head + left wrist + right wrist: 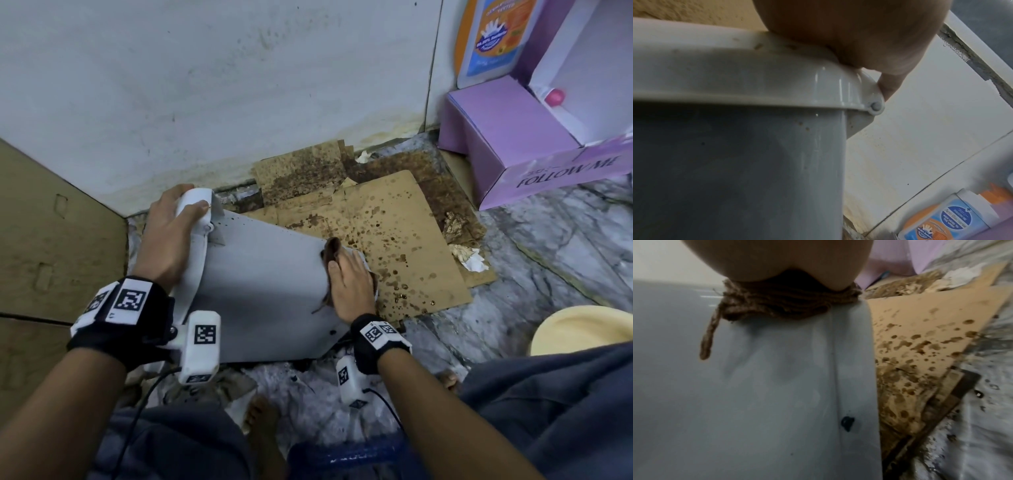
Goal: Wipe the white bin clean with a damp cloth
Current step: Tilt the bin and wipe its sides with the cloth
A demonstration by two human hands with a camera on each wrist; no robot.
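Observation:
The white bin (267, 284) lies tilted on its side on the floor, its top toward the left and its base toward the right. My left hand (171, 233) grips the bin's rim at the top, thumb over the edge; the left wrist view shows the left hand (859, 32) curled on the bin (735, 162) by a hinge pin. My right hand (349, 284) lies flat on a brown cloth (332, 250) and presses it against the bin's side near the base. In the right wrist view the bunched cloth (781, 305) sits under my right hand (777, 259) on the bin (777, 386), a loose strand hanging down.
Stained brown cardboard (394, 240) lies under the bin's base. A purple box (513, 144) and a sanitiser bottle (493, 37) stand at the back right. A yellow basin (582, 329) sits to the right and a cardboard panel (51, 240) to the left. The wall (205, 85) is close behind.

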